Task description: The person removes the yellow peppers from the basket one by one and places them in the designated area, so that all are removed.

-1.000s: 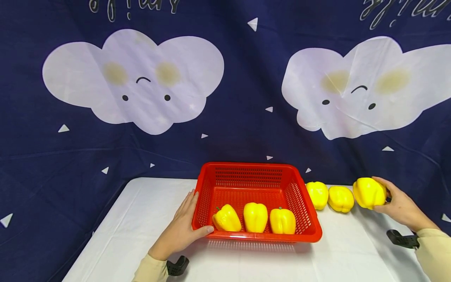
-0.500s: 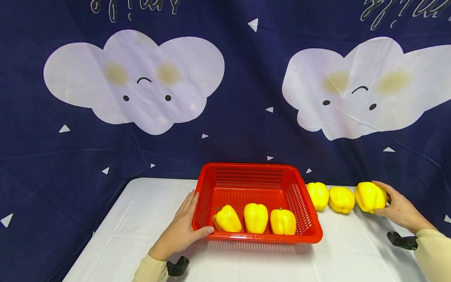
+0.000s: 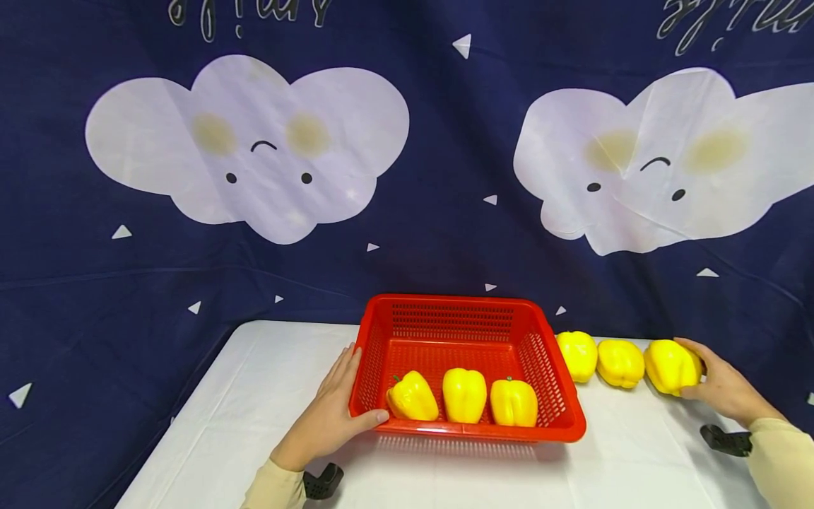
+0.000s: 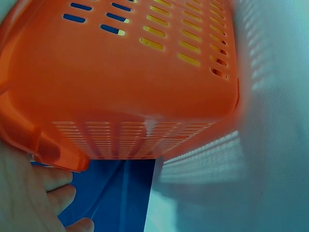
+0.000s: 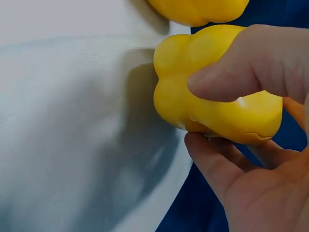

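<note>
A red plastic basket [image 3: 445, 353] stands on the white-covered table. My left hand [image 3: 331, 417] holds its near left corner, thumb over the front rim and fingers along the left side; in the left wrist view the fingers [image 4: 60, 193] reach past the rim. Inside, along the front, lie a tilted yellow bell pepper [image 3: 413, 396], a middle one [image 3: 464, 396] and a right one [image 3: 514, 403]. My right hand [image 3: 731, 382] grips another yellow bell pepper [image 5: 217, 87] between thumb and fingers, at the right end of a row on the table. Whether it touches the cloth I cannot tell.
Two more bell peppers stand right of the basket: one beside its wall [image 3: 577, 357] and one [image 3: 620, 363] close to the held pepper. The white table [image 3: 210, 410] ends at a dark blue curtain [image 3: 445, 233] with printed clouds.
My right hand has moved down with the bell pepper, bringing it level with the row beside the basket. My left hand stays on the basket.
</note>
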{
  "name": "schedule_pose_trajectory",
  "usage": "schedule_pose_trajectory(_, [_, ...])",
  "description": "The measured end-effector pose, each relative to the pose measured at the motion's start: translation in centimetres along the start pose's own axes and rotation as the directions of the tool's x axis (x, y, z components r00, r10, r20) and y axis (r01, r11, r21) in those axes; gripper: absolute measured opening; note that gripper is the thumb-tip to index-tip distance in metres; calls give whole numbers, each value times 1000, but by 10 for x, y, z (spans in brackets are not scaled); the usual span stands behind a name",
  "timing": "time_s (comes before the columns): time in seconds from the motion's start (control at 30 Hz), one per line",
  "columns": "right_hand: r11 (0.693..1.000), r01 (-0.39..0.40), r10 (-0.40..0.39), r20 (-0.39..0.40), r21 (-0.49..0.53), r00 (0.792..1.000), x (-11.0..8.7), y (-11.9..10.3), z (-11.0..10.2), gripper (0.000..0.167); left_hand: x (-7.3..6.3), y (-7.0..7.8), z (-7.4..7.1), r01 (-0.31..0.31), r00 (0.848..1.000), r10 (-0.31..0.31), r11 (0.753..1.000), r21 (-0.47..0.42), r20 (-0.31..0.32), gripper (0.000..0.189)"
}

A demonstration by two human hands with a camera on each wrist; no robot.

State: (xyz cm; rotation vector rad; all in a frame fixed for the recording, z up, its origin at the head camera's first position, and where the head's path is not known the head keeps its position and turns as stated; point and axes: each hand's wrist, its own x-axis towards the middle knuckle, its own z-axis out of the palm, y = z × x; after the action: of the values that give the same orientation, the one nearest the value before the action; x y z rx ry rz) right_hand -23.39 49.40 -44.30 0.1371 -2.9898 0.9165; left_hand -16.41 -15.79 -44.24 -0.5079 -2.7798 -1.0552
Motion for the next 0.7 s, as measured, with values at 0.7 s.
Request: schedule_pose_trajectory(0.7, [995,-77,73,69,64,995,3,10,5,104,-1,-1,2,-1,1000,1,1000,0,-5,110])
